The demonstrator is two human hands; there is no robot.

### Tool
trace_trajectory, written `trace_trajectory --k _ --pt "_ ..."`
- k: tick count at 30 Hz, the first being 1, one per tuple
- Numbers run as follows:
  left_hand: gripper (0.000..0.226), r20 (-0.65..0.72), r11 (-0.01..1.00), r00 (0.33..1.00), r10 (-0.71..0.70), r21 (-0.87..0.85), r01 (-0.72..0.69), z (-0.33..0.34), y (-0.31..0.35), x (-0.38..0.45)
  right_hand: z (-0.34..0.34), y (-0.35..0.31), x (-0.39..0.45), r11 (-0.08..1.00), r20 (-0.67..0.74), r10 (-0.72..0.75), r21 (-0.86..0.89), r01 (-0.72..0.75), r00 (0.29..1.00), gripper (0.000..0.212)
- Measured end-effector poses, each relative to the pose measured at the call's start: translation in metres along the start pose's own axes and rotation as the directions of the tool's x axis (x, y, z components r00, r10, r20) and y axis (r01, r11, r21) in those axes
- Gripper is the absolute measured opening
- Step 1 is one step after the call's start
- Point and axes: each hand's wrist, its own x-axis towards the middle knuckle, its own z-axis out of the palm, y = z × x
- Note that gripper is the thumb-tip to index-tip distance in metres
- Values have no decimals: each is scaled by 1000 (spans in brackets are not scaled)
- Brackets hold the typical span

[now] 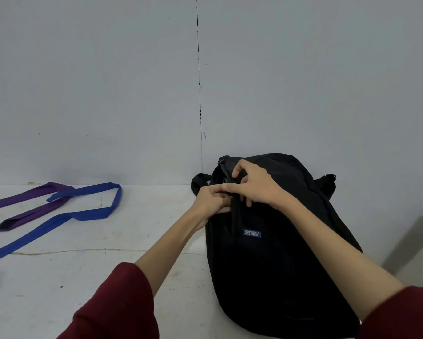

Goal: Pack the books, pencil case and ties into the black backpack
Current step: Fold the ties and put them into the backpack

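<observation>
White surface (112,277), scuffed and stained, thin crack line running across it. Grey wall (95,81) behind, meets the surface at the back edge. Vertical dashed dark seam (199,94) down the wall. Dark shadow (411,243) at right.

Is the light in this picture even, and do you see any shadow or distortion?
Head view: soft, even light with no glare; a grey shadow falls on the wall right of the black backpack; wide-angle bending curves the wall seam; the blue tie looks sharp.
</observation>
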Motion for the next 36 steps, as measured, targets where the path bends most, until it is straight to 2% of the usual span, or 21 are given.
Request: trace_trajectory --k 3,6,10,13,15,17,20,24,27,31,34,36 --pt "20 -103 993 994 -34 -112 22 -6 3 4 9 5 -3 999 -17 -13 -33 13 1000 26" --pt "31 -218 975 975 -45 -222 -4 -8 0 9 11 6 -4 999 -34 -13 -36 12 999 22" --pt "32 -92 1000 996 -11 -20 9 -2 -5 11 11 7 -3 999 -72 -26 -41 23 997 17" --pt "30 -100 1000 995 -9 9 10 -7 -6 13 16 7 -4 996 -98 -31 -91 22 995 22" --pt "28 -66 999 997 -46 -19 45 -16 -6 11 22 8 -7 966 -122 -70 -257 36 990 30" --pt "26 -21 996 996 -86 -8 86 -28 -8 6 32 11 -10 892 -116 -123 -448 59 986 31" --pt "24 -29 993 996 -87 75 89 -48 -10 -3 40 11 -10 823 -119 -145 -566 53 982 23" --pt "18 -93 968 993 -72 232 92 -92 -12 -26 58 -21 2 825 -189 -238 -556 96 953 21" --pt "16 -177 926 979 -97 345 154 -138 -17 -50 91 -55 11 893 -104 -255 -407 192 961 21" --pt "20 -381 858 922 -67 449 248 -217 -29 -88 158 -101 26 912 155 -277 -268 311 948 20" --pt "22 -535 758 845 2 552 348 -289 -39 -112 217 -136 47 922 303 -276 -183 340 912 22" --pt "28 -583 675 811 47 617 404 -330 -46 -121 252 -156 62 945 392 -245 -107 308 887 30"
